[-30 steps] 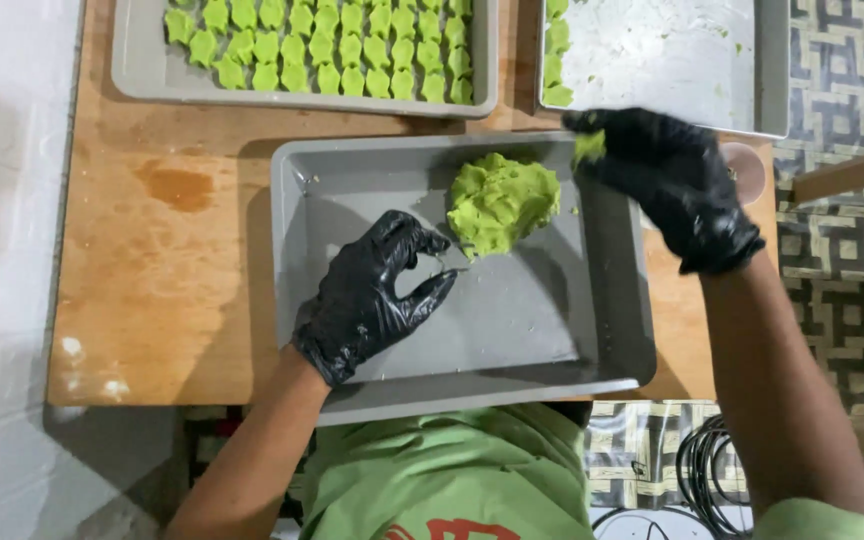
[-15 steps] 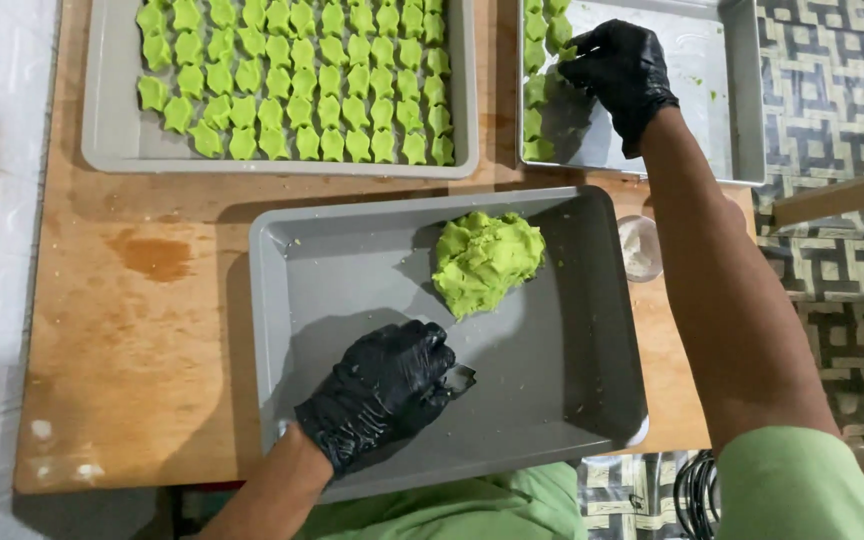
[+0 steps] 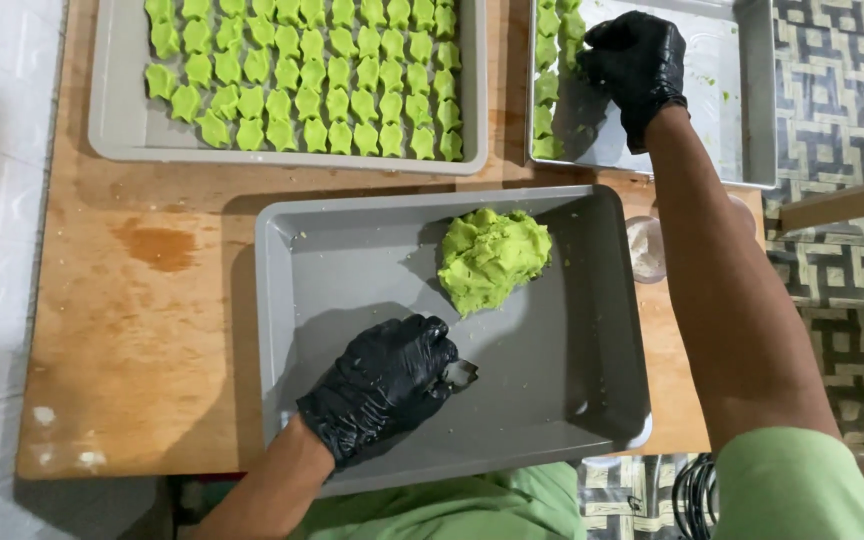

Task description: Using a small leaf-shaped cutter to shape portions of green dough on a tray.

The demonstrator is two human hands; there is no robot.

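A lumpy, matte mound of green dough (image 3: 492, 258) is seen in the grey metal tray (image 3: 352, 260) on the worn wooden counter (image 3: 142, 330). A small shiny metal cutter (image 3: 459, 374) is gripped in the black-gloved left hand (image 3: 382, 385), resting on the tray floor. The right hand (image 3: 634, 62), fingers curled, is pressed beside shaped green pieces (image 3: 550, 85) in the far right tray (image 3: 742, 100); rows of star-like pieces (image 3: 302, 75) are laid in the far left tray (image 3: 112, 120).

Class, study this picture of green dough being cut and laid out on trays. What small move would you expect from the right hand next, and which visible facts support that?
Probably the right hand lets go and draws back toward the dough lump. It rests at the short column of cut pieces in the far right tray, while the left hand waits in the near tray with a small metal cutter.
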